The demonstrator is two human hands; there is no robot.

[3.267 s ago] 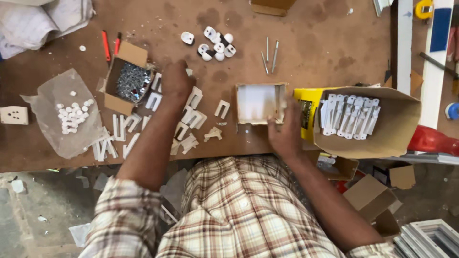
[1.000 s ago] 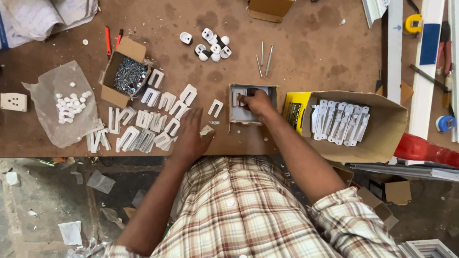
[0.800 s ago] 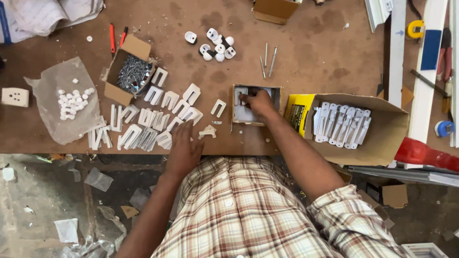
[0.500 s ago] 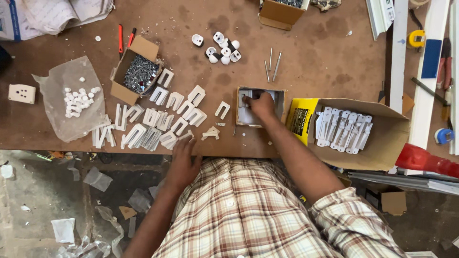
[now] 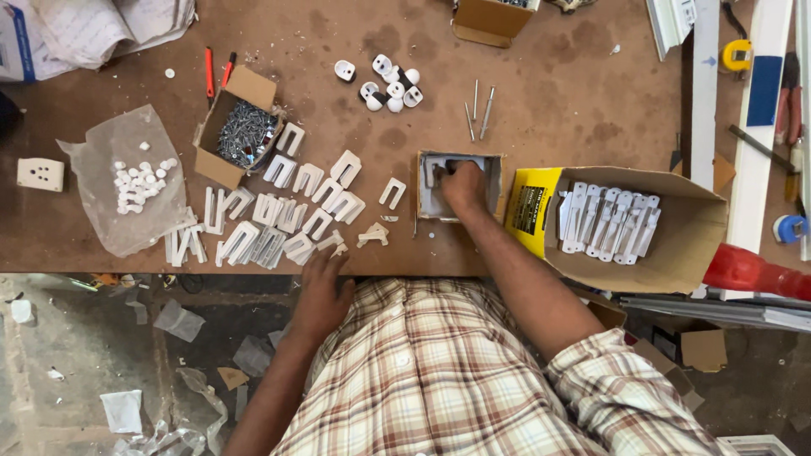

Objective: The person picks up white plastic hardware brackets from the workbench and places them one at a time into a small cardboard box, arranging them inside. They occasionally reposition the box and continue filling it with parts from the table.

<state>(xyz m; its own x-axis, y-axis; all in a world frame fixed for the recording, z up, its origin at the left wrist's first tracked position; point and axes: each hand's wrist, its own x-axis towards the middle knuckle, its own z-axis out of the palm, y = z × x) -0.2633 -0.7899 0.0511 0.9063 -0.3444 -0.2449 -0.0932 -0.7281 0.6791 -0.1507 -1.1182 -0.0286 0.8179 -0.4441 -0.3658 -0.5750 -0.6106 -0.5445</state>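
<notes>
My right hand [image 5: 463, 186] reaches into a small open cardboard box [image 5: 427, 203] in the middle of the brown workbench, its fingers curled on something white inside that I cannot make out. My left hand [image 5: 322, 291] rests at the bench's near edge, fingers together, holding nothing, just below a spread of several white U-shaped plastic brackets [image 5: 287, 211]. One loose bracket [image 5: 391, 192] lies just left of the small box.
A box of screws [image 5: 245, 131] stands at upper left, beside a clear bag of small white caps [image 5: 139, 181]. A larger yellow-flapped carton of white parts [image 5: 621, 224] sits at right. Round white fittings [image 5: 384, 83], long nails [image 5: 477, 110], a socket plate [image 5: 40, 174] and tools lie around.
My left hand drew back from the brackets to the bench's near edge. My right hand stayed inside the small box. The view shifted slightly.
</notes>
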